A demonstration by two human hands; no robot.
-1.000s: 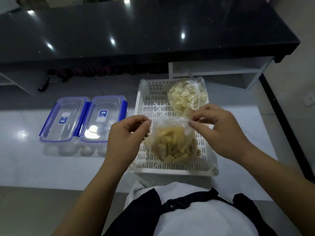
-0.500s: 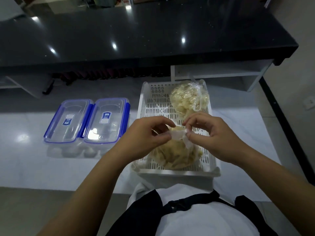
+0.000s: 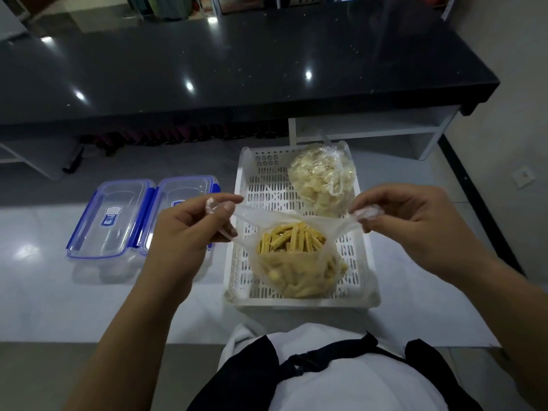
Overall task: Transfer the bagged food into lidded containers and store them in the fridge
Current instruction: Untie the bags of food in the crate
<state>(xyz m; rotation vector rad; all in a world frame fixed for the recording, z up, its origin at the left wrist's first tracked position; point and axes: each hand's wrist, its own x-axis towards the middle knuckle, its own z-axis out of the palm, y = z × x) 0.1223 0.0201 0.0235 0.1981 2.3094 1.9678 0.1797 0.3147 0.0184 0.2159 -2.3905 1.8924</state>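
A clear bag of yellow stick-shaped food (image 3: 296,259) sits in the near half of a white slotted basket (image 3: 258,191). Its mouth is stretched wide open. My left hand (image 3: 189,232) pinches the bag's left rim and my right hand (image 3: 415,223) pinches the right rim. A second bag of pale food pieces (image 3: 323,179), tied shut, lies in the basket's far right corner. Two clear lidded containers with blue clips stand side by side to the left: one (image 3: 109,221) in full view, the other (image 3: 178,194) partly behind my left hand.
Everything rests on a glossy white counter (image 3: 44,292). Behind it rises a higher black countertop (image 3: 237,60) with a white shelf (image 3: 370,129) underneath. A wall with a socket (image 3: 525,175) stands at the right.
My hands, close together over the bag's top before, have drawn apart sideways. The bag's mouth now stands open and the yellow sticks show inside.
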